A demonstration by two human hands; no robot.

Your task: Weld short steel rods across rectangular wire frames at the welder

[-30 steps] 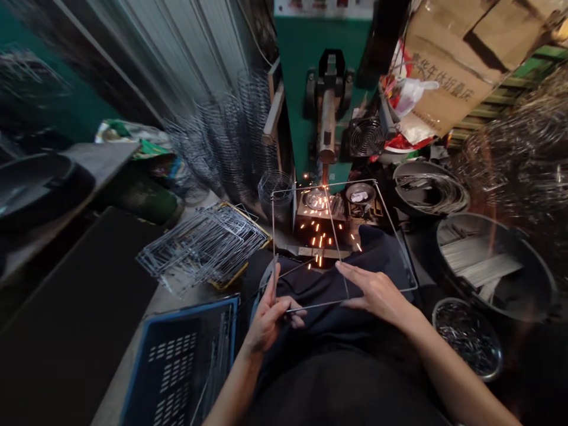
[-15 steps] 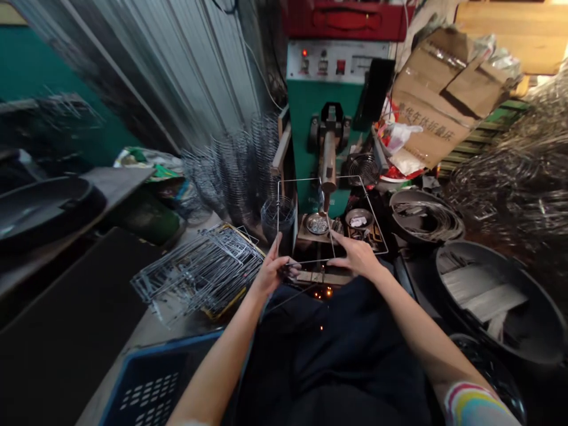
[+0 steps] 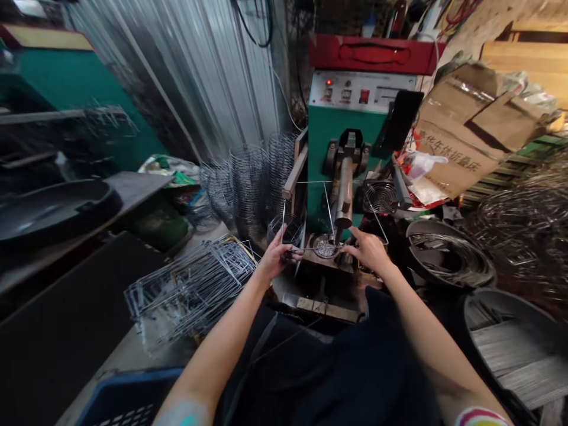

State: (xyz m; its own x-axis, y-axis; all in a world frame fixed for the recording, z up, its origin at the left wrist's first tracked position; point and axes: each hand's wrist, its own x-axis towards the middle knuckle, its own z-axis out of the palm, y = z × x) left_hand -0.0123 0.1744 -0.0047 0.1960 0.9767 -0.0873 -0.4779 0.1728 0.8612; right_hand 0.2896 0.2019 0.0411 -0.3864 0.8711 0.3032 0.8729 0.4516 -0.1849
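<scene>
One wire frame in left hand, right hand; carton: "折叠床"

On my feed I see a pale left sleeve with turquoise, a pink-, white- and yellow-striped right sleeve, and dark, possibly navy, lap clothing.

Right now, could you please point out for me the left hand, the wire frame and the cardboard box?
Left hand (image 3: 274,258): head view, on the middle of the hand.
Wire frame (image 3: 329,211): head view, on its middle rod.
Cardboard box (image 3: 459,148): head view, on its printed side.
</scene>
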